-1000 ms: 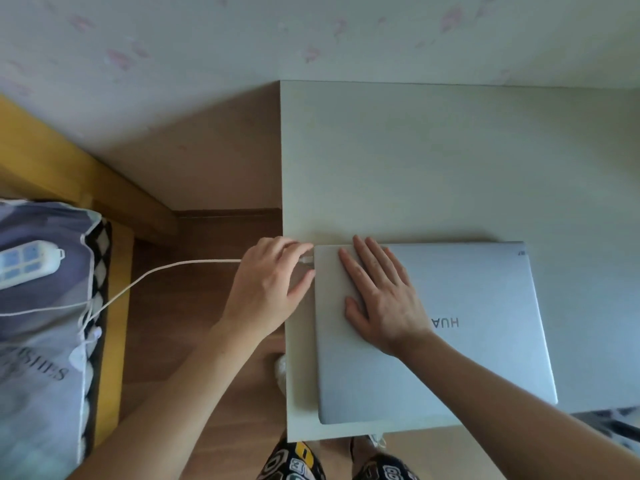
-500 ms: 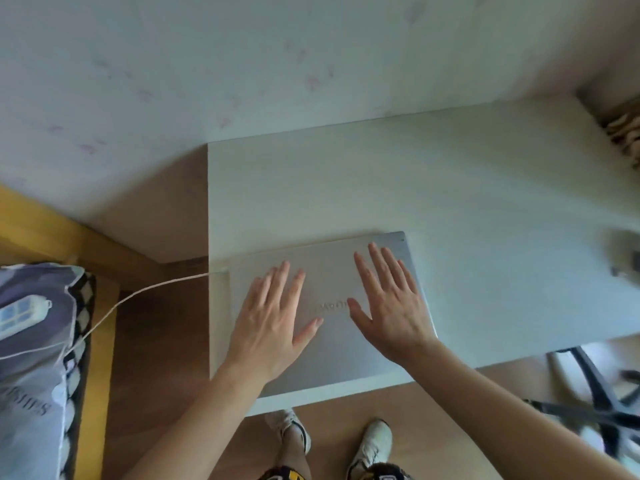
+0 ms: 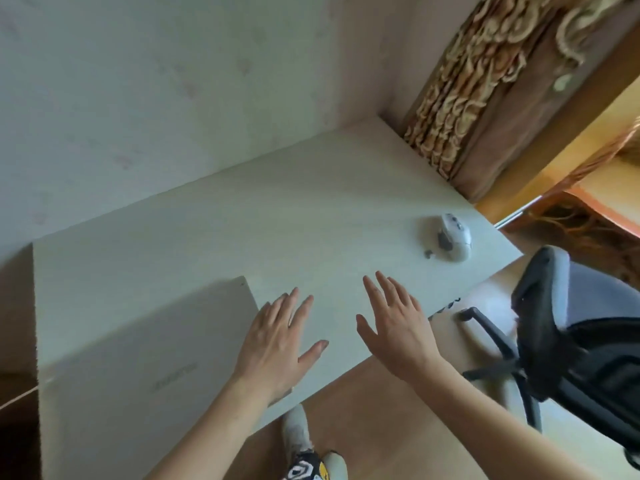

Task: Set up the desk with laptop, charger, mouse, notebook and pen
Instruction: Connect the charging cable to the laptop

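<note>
On the pale desk (image 3: 294, 216), closed silver laptop (image 3: 145, 358) lying flat at the left end, white charger cable (image 3: 17, 400) trailing off its left side. Left hand (image 3: 277, 341) with fingers spread, empty, over the laptop's right edge. Right hand (image 3: 394, 327) likewise splayed, holding nothing, above bare desktop. White mouse (image 3: 453, 242) well apart near the right edge, black office chair (image 3: 571, 337) beyond.

My desk (image 3: 311, 209) has a pale, matt top with a faint wood-grain look; the closed laptop (image 3: 149, 348) on it has a smooth, matt silvery lid that looks like metal; the mouse (image 3: 453, 242) looks like glossy white plastic; the chair (image 3: 568, 344) looks like black plastic with a grey cloth seat; the floor (image 3: 398, 427) is smooth wood.
</note>
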